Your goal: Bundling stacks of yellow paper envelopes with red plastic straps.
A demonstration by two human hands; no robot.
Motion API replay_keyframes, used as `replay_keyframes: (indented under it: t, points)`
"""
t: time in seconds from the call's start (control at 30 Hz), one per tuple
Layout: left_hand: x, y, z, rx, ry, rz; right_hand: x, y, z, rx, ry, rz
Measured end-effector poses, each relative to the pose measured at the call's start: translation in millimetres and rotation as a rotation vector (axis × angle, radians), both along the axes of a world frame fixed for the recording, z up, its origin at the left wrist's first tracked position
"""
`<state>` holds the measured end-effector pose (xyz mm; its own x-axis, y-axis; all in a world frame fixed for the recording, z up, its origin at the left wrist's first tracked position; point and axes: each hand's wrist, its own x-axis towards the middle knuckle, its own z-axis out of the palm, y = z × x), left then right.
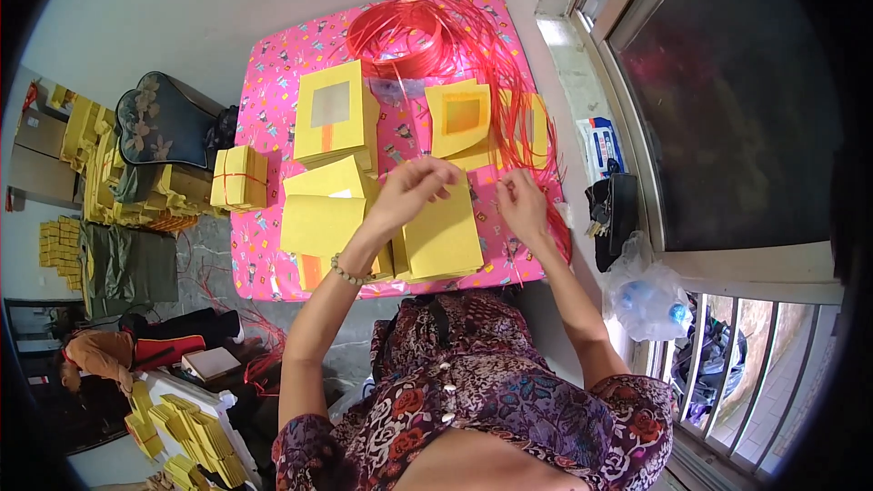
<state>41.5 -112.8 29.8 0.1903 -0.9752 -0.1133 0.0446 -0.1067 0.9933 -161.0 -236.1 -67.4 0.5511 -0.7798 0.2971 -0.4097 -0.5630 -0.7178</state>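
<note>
My left hand point(411, 189) is raised over a stack of flat yellow paper pieces point(444, 235) on the pink patterned table point(273, 109), its fingers pinched together near the stack's top edge. My right hand point(522, 205) hovers beside it at the stack's right, fingers curled. A thin red string seems to run between the two hands, but it is too fine to be sure. Behind them lie a yellow piece with a square window point(462, 118) and a taller pile of windowed yellow pieces point(335, 116). More plain yellow sheets point(320, 218) lie left of my left hand.
A coil and loose spread of red strings point(427, 32) covers the table's far right. A tied yellow bundle point(238, 177) sits on a box left of the table. Yellow stacks point(186, 432) lie on the floor. A window sill point(596, 145) with a black pouch point(614, 218) runs along the right.
</note>
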Motion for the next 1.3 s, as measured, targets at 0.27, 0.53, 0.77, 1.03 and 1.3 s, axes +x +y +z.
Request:
replay_keyframes:
  t: [0.27, 0.53, 0.77, 1.03, 1.3]
  points:
    - [-33.8, -22.2, 18.9, 0.129, 0.580, -0.288, -32.6, 62.2, 105.2, -0.227, -0.354, 0.296]
    - [26.4, -12.7, 25.8, -0.303, 0.861, 0.042, -70.0, 26.5, 7.9, 0.112, -0.551, -0.142]
    - [38.8, 4.7, 18.5, -0.426, 0.820, 0.267, -56.5, -1.3, -30.4, 0.223, -0.623, -0.518]
    - [-3.4, 2.4, 9.4, -0.400, 0.863, 0.305, 16.8, 63.5, 72.3, 0.673, -0.472, 0.224]
    - [-15.8, 36.1, -4.7, -0.280, 0.672, 0.400, 33.2, 50.7, 61.8, 1.170, -0.803, 0.147]
